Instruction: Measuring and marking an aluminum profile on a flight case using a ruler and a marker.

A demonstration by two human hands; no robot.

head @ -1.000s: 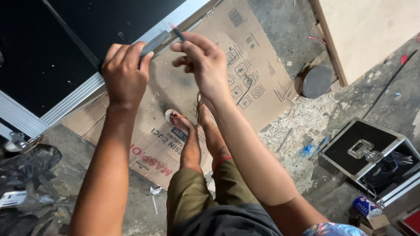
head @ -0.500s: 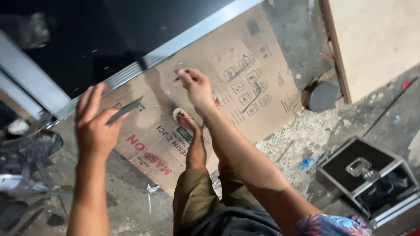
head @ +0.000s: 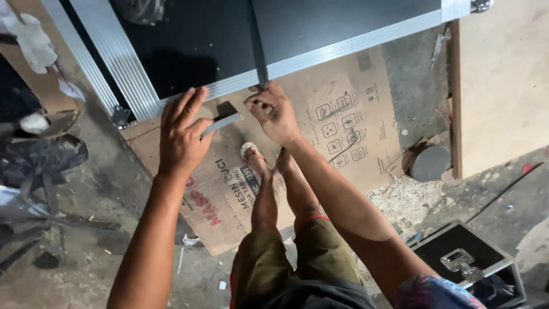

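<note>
A short flat grey metal strip (head: 222, 122) lies pinched between thumb and fingers of the left hand (head: 182, 137), just below the ribbed aluminium edge (head: 343, 46) of a large black panel (head: 200, 40). The right hand (head: 274, 113) presses bunched fingertips against that edge, perhaps gripping something small, hidden. Printed brown cardboard (head: 343, 120) lies beneath.

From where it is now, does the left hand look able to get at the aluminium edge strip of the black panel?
Probably yes. The left hand, holding a small flat metal piece, has its fingertips already at the aluminium edge strip, and nothing lies between them.
</note>
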